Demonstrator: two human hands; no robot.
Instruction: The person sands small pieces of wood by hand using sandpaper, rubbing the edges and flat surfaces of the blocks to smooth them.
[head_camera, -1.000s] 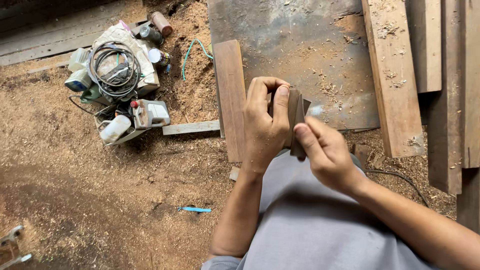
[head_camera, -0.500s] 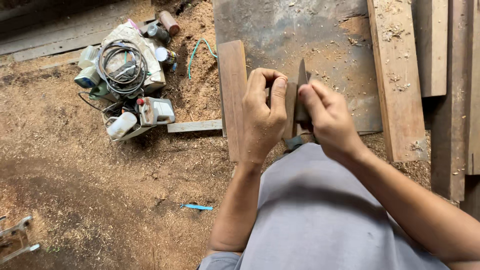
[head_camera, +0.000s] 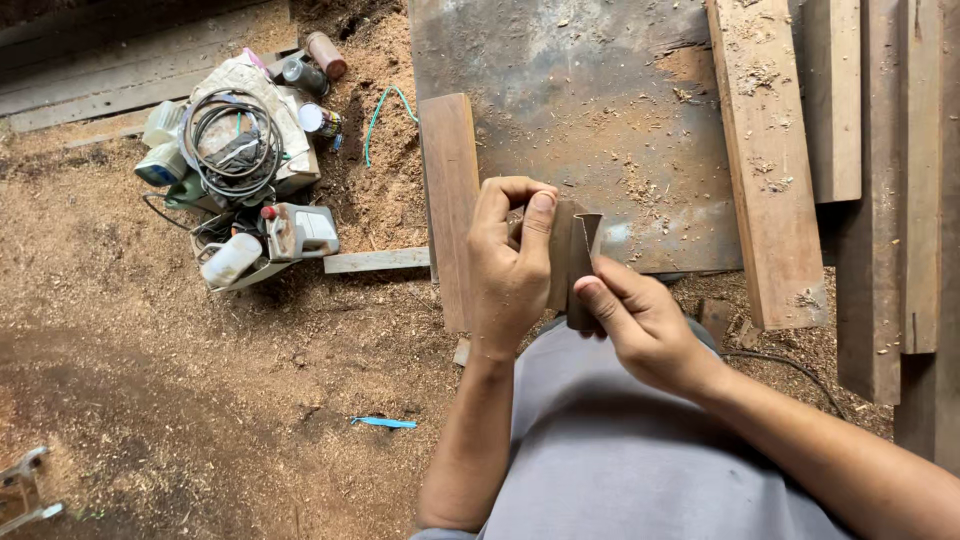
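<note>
The ground (head_camera: 150, 380) is packed earth under a thick layer of sawdust. A large rusted metal sheet (head_camera: 560, 110) lies at the top centre, strewn with shavings. To its right, several long wooden planks (head_camera: 765, 160) lie side by side, running away from the viewer. 1 shorter reddish board (head_camera: 448, 190) lies along the sheet's left edge, with a thin pale batten (head_camera: 375, 261) crossing at its lower end.

At upper left sits a heap of gear: a coiled cable (head_camera: 235, 135) on a pale sack, a small power tool (head_camera: 300, 230), and 3 or so spray cans (head_camera: 322, 55). A blue scrap (head_camera: 383, 422) lies alone on the sawdust lower down.

The person is seated or crouched, with grey clothing filling the lower frame.

Both hands meet at centre over a folded piece of brown sandpaper (head_camera: 575, 255), held in the air above the sheet's lower edge. The left hand (head_camera: 510, 275) is closed around the sheet's left portion, thumb pressed flat on its face. The right hand (head_camera: 640, 320) pinches the lower right edge between thumb and forefinger, the other fingers curled loosely.

Judgement: the step in hand is folding or creasing the sandpaper. The next move calls for a firm, even pinch along the fold, keeping the edges aligned.
</note>
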